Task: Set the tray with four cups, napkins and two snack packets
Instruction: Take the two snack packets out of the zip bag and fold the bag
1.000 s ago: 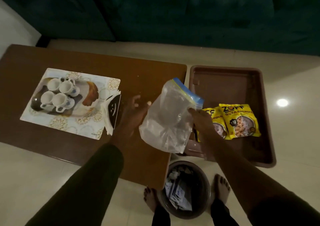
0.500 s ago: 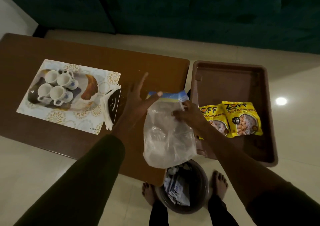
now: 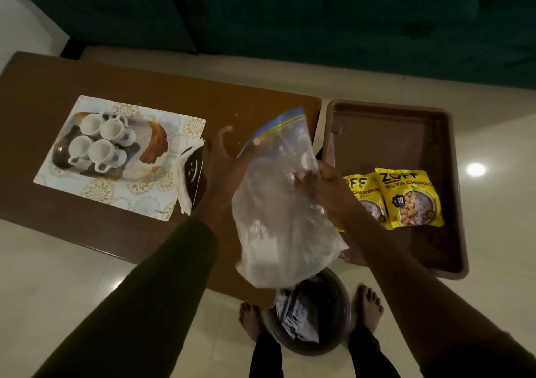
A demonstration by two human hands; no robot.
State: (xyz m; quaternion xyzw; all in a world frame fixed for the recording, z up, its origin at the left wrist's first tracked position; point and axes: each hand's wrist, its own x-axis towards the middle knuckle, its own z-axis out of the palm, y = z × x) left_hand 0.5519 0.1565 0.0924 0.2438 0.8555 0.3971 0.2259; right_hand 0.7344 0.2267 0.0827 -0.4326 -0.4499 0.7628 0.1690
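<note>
In the head view, the right hand (image 3: 324,186) had its grip pinched on the side of a clear zip bag (image 3: 278,218), which hung in the air over the near edge of the tabletop (image 3: 246,102), its long axis running roughly from twelve o'clock at the blue zip strip down to six o'clock at the loose bottom. The left hand (image 3: 223,160) was spread, fingers apart, its grip released and grasping nothing, just beside the bag at its nine o'clock; whether it touched the plastic could not be told. The two snack packets (image 3: 409,198) lay side by side in the brown bin (image 3: 452,174), at three o'clock from the right hand and near it, well apart from the left hand. The tray (image 3: 158,145) with the four cups (image 3: 100,143) sat on a patterned mat (image 3: 121,198) at nine o'clock from both hands, and the napkins (image 3: 181,180) stood in a holder at the mat's right edge, just beside the left wrist. By my judgement the packets were the piece yet to be added, the right hand was the nearer one, and it would first need to let go of the bag, then carry them toward nine o'clock across the tabletop.
</note>
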